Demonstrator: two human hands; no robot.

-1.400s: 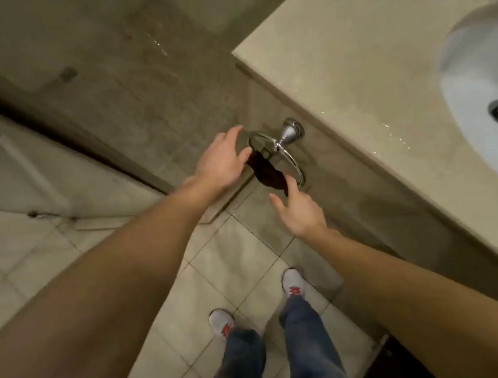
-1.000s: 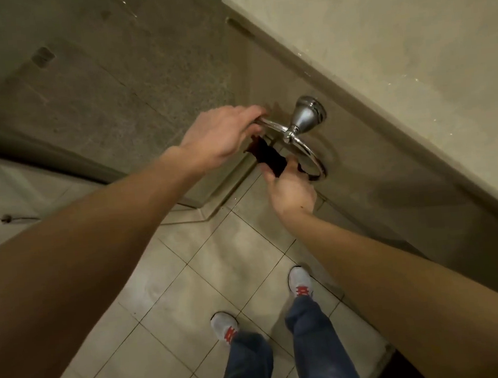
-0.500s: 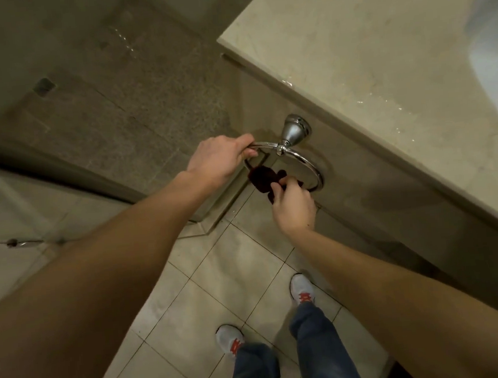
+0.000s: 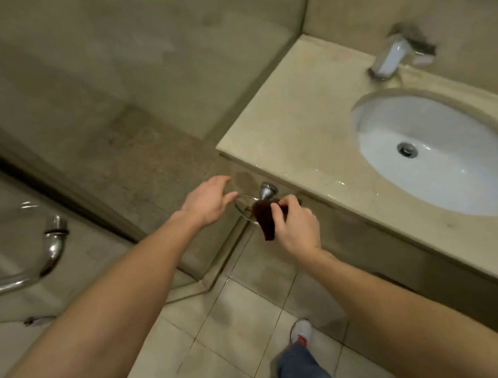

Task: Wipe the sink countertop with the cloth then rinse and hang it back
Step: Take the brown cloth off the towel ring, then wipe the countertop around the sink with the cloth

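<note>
A small dark brown cloth (image 4: 264, 221) hangs at the chrome towel ring (image 4: 267, 191) fixed to the front of the vanity. My right hand (image 4: 297, 228) pinches the cloth's upper edge just below the ring's mount. My left hand (image 4: 208, 200) hovers with relaxed fingers at the ring's left side, its fingertips close to the metal loop; I cannot tell if they touch it. The beige stone countertop (image 4: 299, 119) has wet streaks near its front edge. A white oval sink (image 4: 461, 172) is set into it.
A chrome faucet (image 4: 392, 58) stands behind the sink. A glass shower panel (image 4: 231, 244) meets the vanity's left end. A chrome pipe handle (image 4: 50, 249) is at the far left. My feet (image 4: 300, 332) stand on beige floor tiles.
My left hand has let go of the ring and opened beside it. My right hand keeps its pinch on the cloth. The view has lifted, bringing the sink and faucet into sight.
</note>
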